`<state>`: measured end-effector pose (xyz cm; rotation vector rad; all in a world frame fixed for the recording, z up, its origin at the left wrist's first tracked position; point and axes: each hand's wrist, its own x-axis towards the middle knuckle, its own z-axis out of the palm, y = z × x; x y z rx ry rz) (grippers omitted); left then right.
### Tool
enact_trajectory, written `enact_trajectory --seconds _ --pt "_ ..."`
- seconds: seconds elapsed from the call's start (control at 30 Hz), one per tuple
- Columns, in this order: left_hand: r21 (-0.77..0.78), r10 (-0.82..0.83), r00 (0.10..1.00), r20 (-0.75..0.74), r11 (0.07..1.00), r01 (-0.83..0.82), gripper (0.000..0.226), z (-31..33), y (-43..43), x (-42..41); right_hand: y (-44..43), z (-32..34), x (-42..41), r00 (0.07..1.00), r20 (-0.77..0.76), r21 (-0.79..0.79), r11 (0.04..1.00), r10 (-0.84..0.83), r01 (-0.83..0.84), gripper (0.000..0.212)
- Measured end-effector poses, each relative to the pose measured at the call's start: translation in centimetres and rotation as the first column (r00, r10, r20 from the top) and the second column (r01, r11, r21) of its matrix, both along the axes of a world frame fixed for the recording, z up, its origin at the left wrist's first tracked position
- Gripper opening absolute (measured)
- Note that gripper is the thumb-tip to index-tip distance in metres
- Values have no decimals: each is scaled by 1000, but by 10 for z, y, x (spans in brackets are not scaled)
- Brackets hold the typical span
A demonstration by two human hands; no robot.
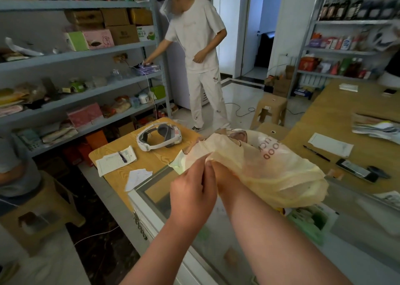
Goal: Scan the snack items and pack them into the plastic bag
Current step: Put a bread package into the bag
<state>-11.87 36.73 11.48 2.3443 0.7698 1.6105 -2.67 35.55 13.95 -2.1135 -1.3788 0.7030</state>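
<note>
A thin yellowish plastic bag (259,168) with brown lettering hangs over the glass-topped freezer (164,189), held up in the middle of the view. My left hand (192,189) pinches the bag's near edge with closed fingers. My right hand (218,172) presses against it at the same edge, its fingers partly hidden in the plastic. A snack packet shows faintly through the bag's far end (238,136). A green snack box (311,217) lies under the bag on the freezer glass.
A white headset (160,136), a notepad with pen (116,160) and loose paper (136,177) lie on the wooden table at left. A scanner (357,171), pen and receipt sit on the right counter. A person in white stands by the shelves. Plastic stools flank the aisle.
</note>
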Motion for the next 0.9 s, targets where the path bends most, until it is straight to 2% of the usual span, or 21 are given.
enact_trajectory --seconds 0.07,0.13,0.17,0.2,0.27,0.3,0.37,0.43,0.5,0.57,0.67,0.73,0.83,0.9 --pt "-54 -8 1000 13 998 9 32 -2 -1 0 14 -16 12 993 102 45 997 54 -58 39" --pt "-121 -13 997 72 992 21 33 2 -1 0 13 -17 16 996 37 23 996 84 -85 40" --pt "-154 -13 994 112 988 30 32 4 -3 2 14 -25 24 997 -17 84 994 70 -68 40" --pt "-193 -18 989 146 980 46 29 6 -6 5 9 -25 29 997 -78 88 996 3 4 40" --pt "-245 -62 982 180 964 106 18 6 -17 12 -9 -33 45 972 42 202 955 -232 220 42" --pt "-248 -97 978 183 958 141 21 7 -24 17 -22 -36 51 942 96 311 909 -322 279 40" --pt "-142 -242 956 163 954 266 26 4 -40 26 -53 -42 57 890 114 494 802 -442 335 35" --pt "38 -436 899 50 900 434 24 -7 -56 37 -84 -40 63 808 165 583 716 -566 383 52" --pt "137 -530 842 -100 831 540 23 -32 -68 50 -112 -35 73 708 279 662 664 -649 348 62" --pt "62 -594 783 -186 788 612 27 -61 -74 61 -136 -36 84 691 329 668 676 -643 311 60" --pt "-64 -665 712 -227 739 670 17 -101 -79 71 -170 -53 88 668 216 638 621 -712 455 50" --pt "-224 -653 684 -324 756 615 16 -119 -79 78 -191 -66 84 629 190 605 595 -754 529 40" --pt "-485 -617 642 -455 776 402 26 -144 -68 96 -208 -82 78 642 119 487 608 -757 627 29" --pt "-424 -558 654 -511 825 372 31 -154 -62 107 -211 -90 72 674 84 451 631 -734 631 27"
